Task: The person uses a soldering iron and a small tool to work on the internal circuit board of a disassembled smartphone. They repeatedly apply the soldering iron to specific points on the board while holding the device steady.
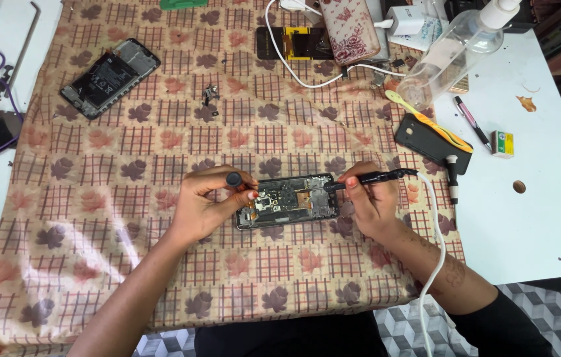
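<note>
Done: opened phone (288, 200) lies back-off on the tabletop (545, 218), between both hands.
Left hand (204, 205): grip closed on a small screwdriver (234, 179).
Right hand (371, 201): grip pinches a corded black tool (376, 177).
Left: board apparently not yet removed.

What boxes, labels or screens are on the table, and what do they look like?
Small box: right side on the white table, green and yellow, rectangular.
Dark screen panel: top middle on the cloth, black with an orange strip.
Clear bottle: top right, lying tilted, white cap; no label visible.
</note>
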